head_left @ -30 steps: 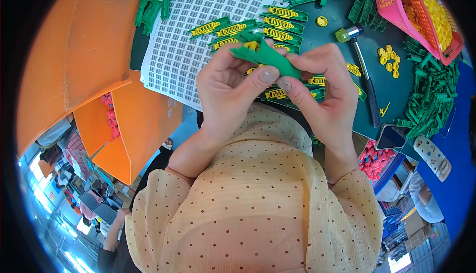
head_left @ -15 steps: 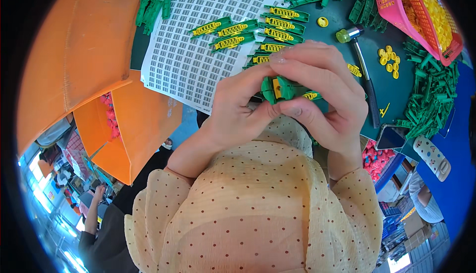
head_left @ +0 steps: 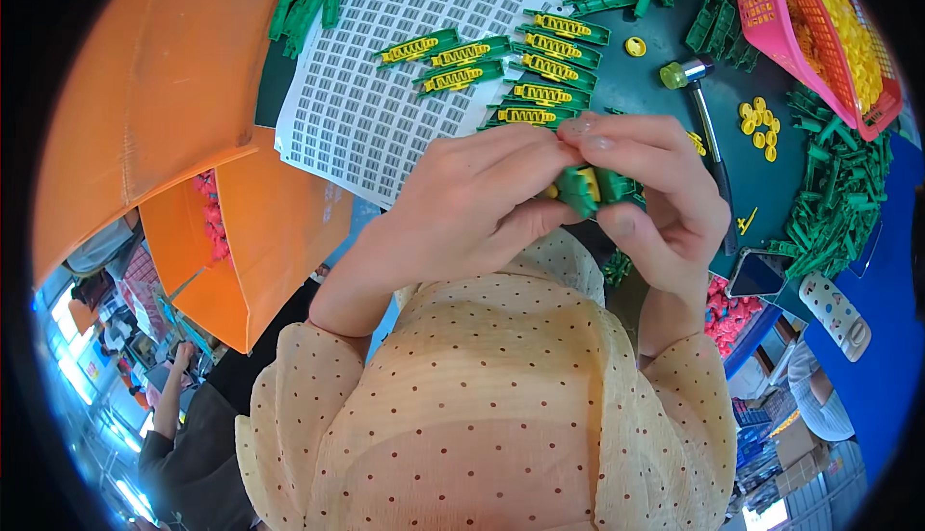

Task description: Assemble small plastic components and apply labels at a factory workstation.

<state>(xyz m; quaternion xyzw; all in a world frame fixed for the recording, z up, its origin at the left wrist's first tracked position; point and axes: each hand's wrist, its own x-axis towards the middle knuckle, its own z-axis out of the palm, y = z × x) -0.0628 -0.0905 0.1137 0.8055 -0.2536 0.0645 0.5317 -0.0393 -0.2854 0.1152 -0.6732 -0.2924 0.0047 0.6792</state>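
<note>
Between my two hands, just in front of my chest, is a small green plastic piece [head_left: 581, 191] with a bit of yellow in it. My left hand [head_left: 472, 194] pinches its left end, fingers closed. My right hand [head_left: 660, 189] curls round the other end, thumb below and fingertips above, partly hiding it. Beyond my hands lie several green half shells with yellow inserts [head_left: 547, 94], in a column and overlapping a printed white sheet [head_left: 385, 117]. A few more such shells [head_left: 461, 57] rest on the sheet.
A hammer [head_left: 708, 121] lies right of my hands, beside small yellow caps [head_left: 759, 126]. Green parts [head_left: 838, 194] are heaped at the right, below a pink basket [head_left: 771, 25] of yellow pieces. A phone [head_left: 756, 273] sits near the table edge. Orange boxes [head_left: 289, 232] stand left.
My left hand has turned more over the green piece, its fingers now stretching further right. The piece has shifted slightly right and been turned, showing its green side more.
</note>
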